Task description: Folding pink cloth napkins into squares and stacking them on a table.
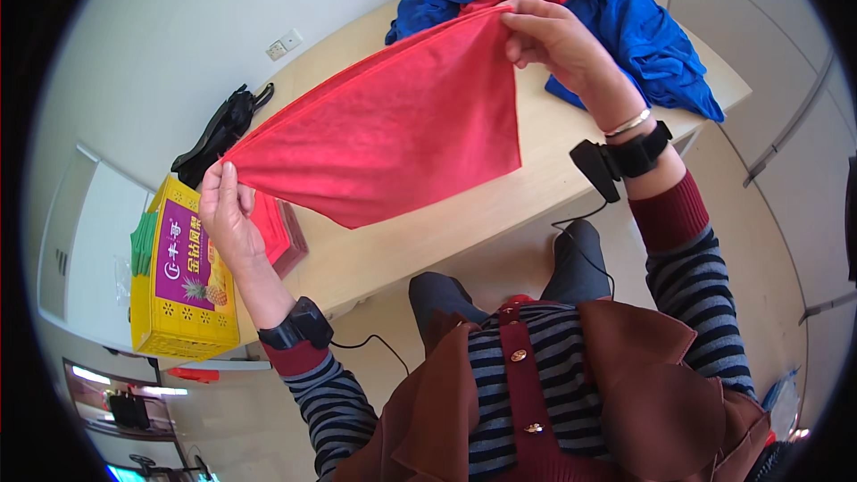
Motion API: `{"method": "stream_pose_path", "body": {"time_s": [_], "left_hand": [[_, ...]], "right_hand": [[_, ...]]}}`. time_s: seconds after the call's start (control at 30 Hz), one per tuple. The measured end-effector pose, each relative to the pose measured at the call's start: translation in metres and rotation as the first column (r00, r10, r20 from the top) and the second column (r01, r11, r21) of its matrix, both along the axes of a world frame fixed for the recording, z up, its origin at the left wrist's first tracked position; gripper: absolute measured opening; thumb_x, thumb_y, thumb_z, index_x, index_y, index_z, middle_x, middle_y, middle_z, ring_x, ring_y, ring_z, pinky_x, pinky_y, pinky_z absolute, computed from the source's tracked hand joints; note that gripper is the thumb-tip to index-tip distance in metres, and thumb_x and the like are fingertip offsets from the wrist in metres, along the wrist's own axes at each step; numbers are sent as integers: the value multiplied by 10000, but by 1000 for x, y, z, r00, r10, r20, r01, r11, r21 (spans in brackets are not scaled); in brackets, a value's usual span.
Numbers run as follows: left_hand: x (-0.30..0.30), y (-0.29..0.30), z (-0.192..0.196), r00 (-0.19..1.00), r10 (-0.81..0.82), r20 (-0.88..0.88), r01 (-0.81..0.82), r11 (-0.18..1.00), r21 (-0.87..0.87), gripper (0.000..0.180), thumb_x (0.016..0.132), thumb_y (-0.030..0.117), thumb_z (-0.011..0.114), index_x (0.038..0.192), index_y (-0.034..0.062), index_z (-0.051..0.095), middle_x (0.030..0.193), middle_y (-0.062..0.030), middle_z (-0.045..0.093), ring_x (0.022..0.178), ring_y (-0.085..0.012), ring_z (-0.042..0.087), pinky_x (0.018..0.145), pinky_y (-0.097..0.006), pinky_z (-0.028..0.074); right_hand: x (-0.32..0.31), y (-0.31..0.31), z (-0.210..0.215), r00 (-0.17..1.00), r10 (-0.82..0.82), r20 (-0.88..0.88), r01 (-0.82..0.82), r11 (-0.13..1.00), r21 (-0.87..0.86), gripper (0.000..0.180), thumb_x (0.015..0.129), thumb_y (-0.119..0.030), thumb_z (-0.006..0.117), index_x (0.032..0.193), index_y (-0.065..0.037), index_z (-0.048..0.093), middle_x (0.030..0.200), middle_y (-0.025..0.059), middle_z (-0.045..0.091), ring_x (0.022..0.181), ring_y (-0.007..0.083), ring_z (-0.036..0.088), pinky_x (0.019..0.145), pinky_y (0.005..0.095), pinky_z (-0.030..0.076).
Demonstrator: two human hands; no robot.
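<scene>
A red cloth (393, 129), folded over with its layers showing along the top edge, is stretched in the air above the table. My left hand (230, 214) pinches its left corner between thumb and fingers. Its upper right corner is gripped by my right hand (558, 49), farther from me. The cloth's lower right part hangs loose. Close beside my left hand lies a stack of folded red cloths (290, 241), partly hidden by that hand. Beyond my right hand is a heaped pile of blue and red cloths (638, 36).
The light wooden table (420, 250) runs diagonally before me. A yellow carton (183, 326) with green cloth (141, 243) at its side stands at the left. A black bag (223, 136) lies by the wall. Wires hang from the black bands (299, 326) on both wrists.
</scene>
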State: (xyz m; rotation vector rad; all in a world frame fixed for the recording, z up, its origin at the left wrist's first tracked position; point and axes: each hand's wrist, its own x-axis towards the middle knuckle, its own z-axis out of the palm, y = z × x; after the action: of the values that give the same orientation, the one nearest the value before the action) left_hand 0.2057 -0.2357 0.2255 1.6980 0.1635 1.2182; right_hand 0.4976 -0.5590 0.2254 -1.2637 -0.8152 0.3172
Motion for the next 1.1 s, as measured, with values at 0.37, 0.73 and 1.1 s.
{"method": "stream_pose_path", "body": {"time_s": [0.37,0.73,1.1], "left_hand": [[61,38,-13,935,-117,-336,68,986,-154,196,979,235,536,999,42,564,794,-35,627,595,-130,634,545,-217,439],[55,42,-60,967,-83,-241,94,995,36,198,982,195,518,1035,21,596,911,-37,658,834,-106,618,789,-239,469],[-25,1,-229,768,-147,-624,135,989,-67,120,913,38,555,1006,-9,614,1038,-47,625,989,-120,555,903,-265,434]], "right_hand": [[48,29,-8,984,-130,-120,101,971,-218,145,983,-138,509,1083,-50,565,935,82,678,828,190,716,727,261,590],[47,17,-35,975,20,220,7,993,-122,156,970,-130,529,1079,-40,596,1005,45,639,944,106,634,849,221,502],[-33,-38,-196,992,30,123,33,876,-482,141,910,-64,558,1029,-32,625,982,38,633,954,129,584,899,262,459]]}}
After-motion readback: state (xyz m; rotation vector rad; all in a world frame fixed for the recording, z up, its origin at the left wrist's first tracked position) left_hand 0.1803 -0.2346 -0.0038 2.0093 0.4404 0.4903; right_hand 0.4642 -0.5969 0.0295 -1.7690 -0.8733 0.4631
